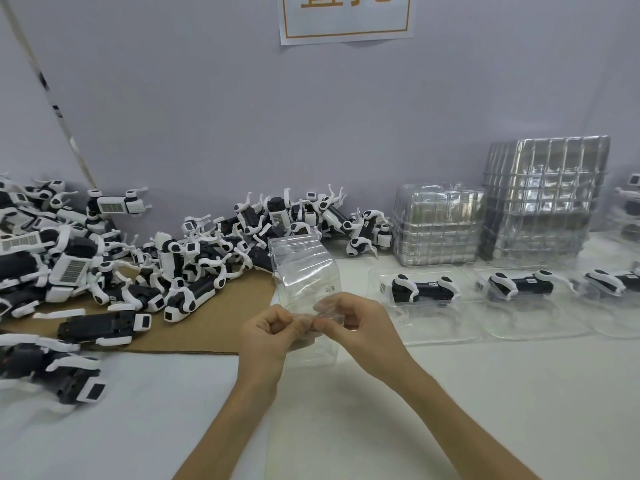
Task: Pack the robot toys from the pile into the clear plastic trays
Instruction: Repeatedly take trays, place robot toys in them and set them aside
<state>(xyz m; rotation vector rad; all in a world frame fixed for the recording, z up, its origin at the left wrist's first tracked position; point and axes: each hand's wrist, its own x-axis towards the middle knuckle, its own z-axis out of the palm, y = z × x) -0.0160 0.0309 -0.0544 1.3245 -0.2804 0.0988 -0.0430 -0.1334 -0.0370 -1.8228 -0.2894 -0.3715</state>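
L hand (pixel 266 336) & R hand (pixel 360 327) both pinch near edge of clear plastic tray (pixel 304 271), its long axis running near-to-far. Robot toy pile (pixel 104 258) lies left, closer to L hand; filled trays (pixel 433 332) right.

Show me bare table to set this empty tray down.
Bare white table lies in front of the row of filled clear plastic trays, right of the right hand. Another patch lies in front of the brown cardboard sheet, left of the left hand. Crowded: the black-and-white robot toy pile, stacked empty trays back right.
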